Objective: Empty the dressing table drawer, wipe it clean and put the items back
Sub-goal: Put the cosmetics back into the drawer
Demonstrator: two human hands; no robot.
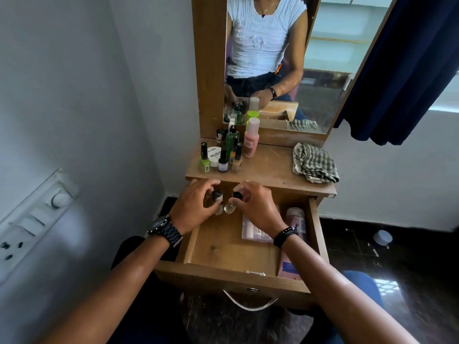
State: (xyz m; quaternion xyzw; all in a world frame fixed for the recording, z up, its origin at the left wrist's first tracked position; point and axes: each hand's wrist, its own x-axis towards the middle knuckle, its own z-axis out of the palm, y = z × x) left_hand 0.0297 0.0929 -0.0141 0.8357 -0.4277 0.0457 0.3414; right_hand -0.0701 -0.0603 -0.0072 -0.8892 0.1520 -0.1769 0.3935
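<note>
Drawer (193,247) open, flat packet (253,229) inside, hands gripping small bottles

A wooden drawer (231,247) stands pulled open, a clear packet (253,229) and pink bottle (295,219) inside; small bottles (224,155) crowd the bench (268,167) beside a crumpled checked cloth (314,162).
</note>
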